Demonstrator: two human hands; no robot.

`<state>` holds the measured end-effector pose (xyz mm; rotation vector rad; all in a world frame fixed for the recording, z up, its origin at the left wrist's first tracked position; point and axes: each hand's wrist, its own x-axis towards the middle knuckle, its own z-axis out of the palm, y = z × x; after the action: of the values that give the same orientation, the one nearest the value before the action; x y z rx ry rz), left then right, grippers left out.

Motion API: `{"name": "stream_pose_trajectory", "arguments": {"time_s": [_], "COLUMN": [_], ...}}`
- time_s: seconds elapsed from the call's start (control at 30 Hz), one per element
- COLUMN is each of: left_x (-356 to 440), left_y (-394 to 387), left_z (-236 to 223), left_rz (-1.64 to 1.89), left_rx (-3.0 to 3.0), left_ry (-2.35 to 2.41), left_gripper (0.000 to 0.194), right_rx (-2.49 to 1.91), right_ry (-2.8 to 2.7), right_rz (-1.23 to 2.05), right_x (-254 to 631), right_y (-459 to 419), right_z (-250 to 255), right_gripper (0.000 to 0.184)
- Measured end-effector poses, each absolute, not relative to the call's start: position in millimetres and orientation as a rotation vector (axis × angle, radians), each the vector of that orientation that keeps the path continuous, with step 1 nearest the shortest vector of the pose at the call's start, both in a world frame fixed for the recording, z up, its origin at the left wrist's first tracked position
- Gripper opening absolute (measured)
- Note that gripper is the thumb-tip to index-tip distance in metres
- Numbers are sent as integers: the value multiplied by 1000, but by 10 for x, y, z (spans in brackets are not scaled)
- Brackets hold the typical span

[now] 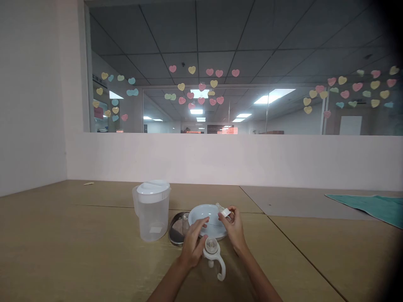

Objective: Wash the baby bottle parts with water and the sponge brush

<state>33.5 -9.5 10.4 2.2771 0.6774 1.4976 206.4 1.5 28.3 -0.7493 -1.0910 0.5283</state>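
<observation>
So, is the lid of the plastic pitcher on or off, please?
On: the white lid sits down across the top of the clear plastic pitcher, covering its opening.

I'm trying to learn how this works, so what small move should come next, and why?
Probably the right hand should set the small white piece down on the plate, because it pinches that piece just over the plate's edge. The left hand looks empty, close to the handled cap.
</observation>
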Motion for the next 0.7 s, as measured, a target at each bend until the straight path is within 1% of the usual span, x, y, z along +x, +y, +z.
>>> {"name": "stream_pose_trajectory", "arguments": {"time_s": [0.1, 0.2, 0.37, 0.5, 0.6, 0.7], "left_x": [340, 360, 403, 413, 414, 415], "left_y": [-146, -165, -210, -205, -162, -118], "left_z": [60, 22, -1, -18, -46, -68], "left_rz": [1515, 1529, 1572, 1597, 1582, 1554], "left_rx": [2299, 2324, 2540, 2635, 2671, 2644], "left_ry": [587, 604, 647, 708, 753, 871], "left_gripper": [42, 37, 44, 51, 56, 61], "right_rx": [-829, -879, -810, -796, -807, -740], "right_ry": [-1103, -1221, -1309, -1321, -1256, -1323], "right_rz": [369, 143, -154, -237, -227, -214], "right_x": [2107, 2137, 2158, 2175, 2180, 2157], "right_y": [-77, -187, -320, -333, -321, -345], "right_z": [245, 132, 16, 53, 66, 44], "right_gripper": [41, 32, 27, 28, 28, 28]}}
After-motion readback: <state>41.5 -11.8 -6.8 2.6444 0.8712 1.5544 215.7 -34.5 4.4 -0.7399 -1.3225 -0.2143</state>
